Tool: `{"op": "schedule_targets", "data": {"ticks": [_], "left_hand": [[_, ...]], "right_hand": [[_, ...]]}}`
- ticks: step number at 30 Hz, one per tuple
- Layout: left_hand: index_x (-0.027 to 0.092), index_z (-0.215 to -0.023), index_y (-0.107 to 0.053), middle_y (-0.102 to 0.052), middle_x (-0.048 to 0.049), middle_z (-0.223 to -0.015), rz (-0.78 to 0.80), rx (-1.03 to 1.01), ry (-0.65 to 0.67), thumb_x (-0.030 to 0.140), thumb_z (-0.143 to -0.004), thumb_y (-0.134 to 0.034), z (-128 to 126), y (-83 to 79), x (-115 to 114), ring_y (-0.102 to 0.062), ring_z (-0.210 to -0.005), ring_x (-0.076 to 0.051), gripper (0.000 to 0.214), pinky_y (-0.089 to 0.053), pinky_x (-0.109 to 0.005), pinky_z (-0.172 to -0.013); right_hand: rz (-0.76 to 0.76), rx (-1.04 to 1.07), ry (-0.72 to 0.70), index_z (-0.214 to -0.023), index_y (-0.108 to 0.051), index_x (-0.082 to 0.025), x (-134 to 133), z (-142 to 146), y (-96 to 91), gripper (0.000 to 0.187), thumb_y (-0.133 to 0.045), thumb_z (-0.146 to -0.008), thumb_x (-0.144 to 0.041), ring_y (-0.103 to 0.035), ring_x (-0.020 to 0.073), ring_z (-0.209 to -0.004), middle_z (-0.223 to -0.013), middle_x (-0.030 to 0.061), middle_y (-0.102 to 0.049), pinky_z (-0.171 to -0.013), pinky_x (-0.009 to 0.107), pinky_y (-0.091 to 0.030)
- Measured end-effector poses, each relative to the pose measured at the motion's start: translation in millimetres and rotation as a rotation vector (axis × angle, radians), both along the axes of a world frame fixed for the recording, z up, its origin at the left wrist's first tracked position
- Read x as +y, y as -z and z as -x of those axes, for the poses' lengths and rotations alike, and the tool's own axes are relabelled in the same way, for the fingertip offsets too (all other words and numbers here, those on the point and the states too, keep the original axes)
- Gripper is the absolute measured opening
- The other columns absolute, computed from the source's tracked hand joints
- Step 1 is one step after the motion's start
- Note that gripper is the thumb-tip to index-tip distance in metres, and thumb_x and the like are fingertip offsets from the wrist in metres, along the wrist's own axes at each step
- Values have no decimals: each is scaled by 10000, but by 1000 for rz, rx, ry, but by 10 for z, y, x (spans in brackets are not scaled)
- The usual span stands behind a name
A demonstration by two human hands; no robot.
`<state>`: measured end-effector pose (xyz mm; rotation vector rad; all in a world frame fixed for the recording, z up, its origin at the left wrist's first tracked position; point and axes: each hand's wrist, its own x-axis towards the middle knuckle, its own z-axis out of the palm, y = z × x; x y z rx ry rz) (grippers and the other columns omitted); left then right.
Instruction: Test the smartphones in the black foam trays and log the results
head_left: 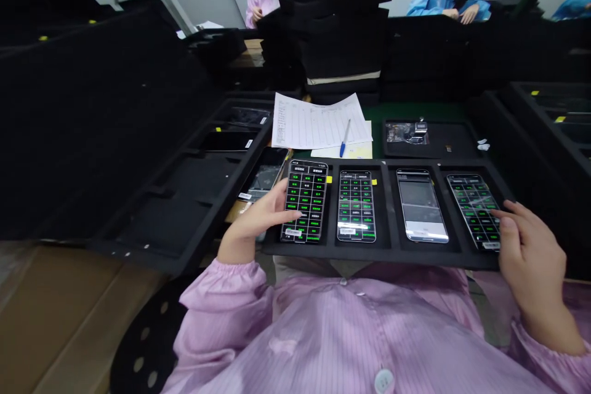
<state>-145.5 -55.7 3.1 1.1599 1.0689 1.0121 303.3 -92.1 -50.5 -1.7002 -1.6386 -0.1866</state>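
A black foam tray (388, 252) lies in front of me with smartphones in its compartments. My left hand (256, 218) grips the leftmost smartphone (305, 197) by its left edge, the thumb lying over the lit screen. That screen shows a grid with green text. Beside it lies a second smartphone (356, 203) with a similar grid. The third smartphone (421, 203) shows a grey and white screen. My right hand (530, 252) is at the rightmost smartphone (475, 209), fingers stretched out and a fingertip at the right edge of its grid screen; it does not grip the phone.
Behind the tray lie a printed sheet (318, 120) and a blue pen (345, 138). A smaller black tray (455, 135) holds small parts in clear bags. Another foam tray (184, 191) with devices is on the left. Stacked black trays (341, 43) stand behind; two co-workers sit beyond.
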Motion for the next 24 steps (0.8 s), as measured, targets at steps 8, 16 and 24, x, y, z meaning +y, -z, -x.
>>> {"op": "schedule_targets", "data": {"ticks": [8,16,24], "left_hand": [[214,-1032,-667,-725,-51,-1034,-114,-136,-381,279,-728,-770,-613,-271,-139,-686,-990,-241,327,-554,-383,-894],[254,-1073,-602,-681,14,-958,-339,-189,-527,350,-827,-728,-1136,-176,-321,-659,-862,-132,293,-545,-262,-790],[213,-929,-595,-664,31,-885,-435,-209,-808,335,-736,-782,-1234,-147,-296,-631,-822,-118,295,-525,-269,-817]], "right_hand": [[437,669,-711,-1046,-706,-256,-221,1161,-387,249,-535,-968,-420,-679,241,-1075,-1173,88,-716,-927,415,-548],[963,1322,-1077,-870,-686,-142,-80,1960,-341,414,-733,-800,-547,-620,105,-538,-727,42,-713,-490,213,-496],[765,1251,-944,-684,-598,-178,-127,1882,-356,394,-715,-813,-531,-508,67,-426,-606,-10,-637,-405,188,-356]]}}
